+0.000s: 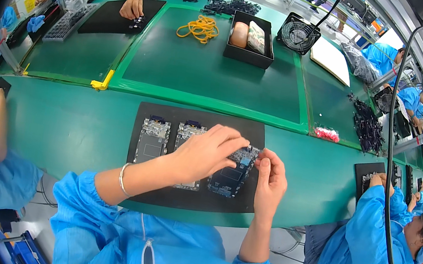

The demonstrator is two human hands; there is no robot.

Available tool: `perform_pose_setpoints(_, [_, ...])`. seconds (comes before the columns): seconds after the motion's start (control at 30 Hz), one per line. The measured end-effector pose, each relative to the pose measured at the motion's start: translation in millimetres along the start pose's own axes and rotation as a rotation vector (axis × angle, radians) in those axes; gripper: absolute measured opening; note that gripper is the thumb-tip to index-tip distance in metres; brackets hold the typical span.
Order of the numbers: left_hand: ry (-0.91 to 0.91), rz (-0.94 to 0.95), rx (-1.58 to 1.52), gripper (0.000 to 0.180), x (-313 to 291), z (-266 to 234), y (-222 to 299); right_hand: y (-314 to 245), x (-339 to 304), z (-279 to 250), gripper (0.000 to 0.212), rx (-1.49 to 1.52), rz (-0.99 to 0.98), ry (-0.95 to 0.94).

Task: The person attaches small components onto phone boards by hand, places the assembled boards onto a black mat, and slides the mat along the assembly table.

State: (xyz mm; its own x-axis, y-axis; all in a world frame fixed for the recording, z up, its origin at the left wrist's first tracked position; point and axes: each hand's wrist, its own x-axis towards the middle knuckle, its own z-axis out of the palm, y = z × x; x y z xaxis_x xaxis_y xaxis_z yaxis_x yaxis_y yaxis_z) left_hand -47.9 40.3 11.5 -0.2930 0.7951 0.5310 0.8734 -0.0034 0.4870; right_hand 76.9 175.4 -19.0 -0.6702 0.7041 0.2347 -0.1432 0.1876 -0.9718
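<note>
Three dark circuit boards stand side by side on a black mat in front of me. The left circuit board lies flat with nobody touching it. My left hand reaches across the middle circuit board and partly hides it. Its thumb and fingers grip the upper part of the right circuit board. At that board's upper right corner, my right hand pinches the edge between thumb and fingers. Whether a small part is also between those fingertips is hidden.
Beyond my green bench lie yellow bands, a black box, a small fan and piles of dark parts. A black cable hangs at right. Co-workers sit opposite and at both sides.
</note>
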Motion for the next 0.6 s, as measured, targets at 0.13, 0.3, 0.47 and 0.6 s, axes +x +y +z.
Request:
perform_pose_setpoints(0.13, [0.087, 0.112, 0.054, 0.048, -11, 0, 12, -13, -15, -2, 0.018, -0.014, -0.015, 0.003])
perform_pose_setpoints(0.3, [0.154, 0.152, 0.153, 0.05, -21, 7, 27, -23, -33, -9, 0.012, -0.108, -0.117, 0.027])
perform_pose_setpoints(0.47, [0.197, 0.235, 0.242, 0.047, -29, 9, 35, -26, -46, -7, 0.016, -0.076, -0.122, 0.06])
perform_pose_setpoints(0.6, [0.208, 0.257, 0.251, 0.045, -31, 9, 38, -27, -50, -8, 0.017, -0.051, -0.12, 0.063])
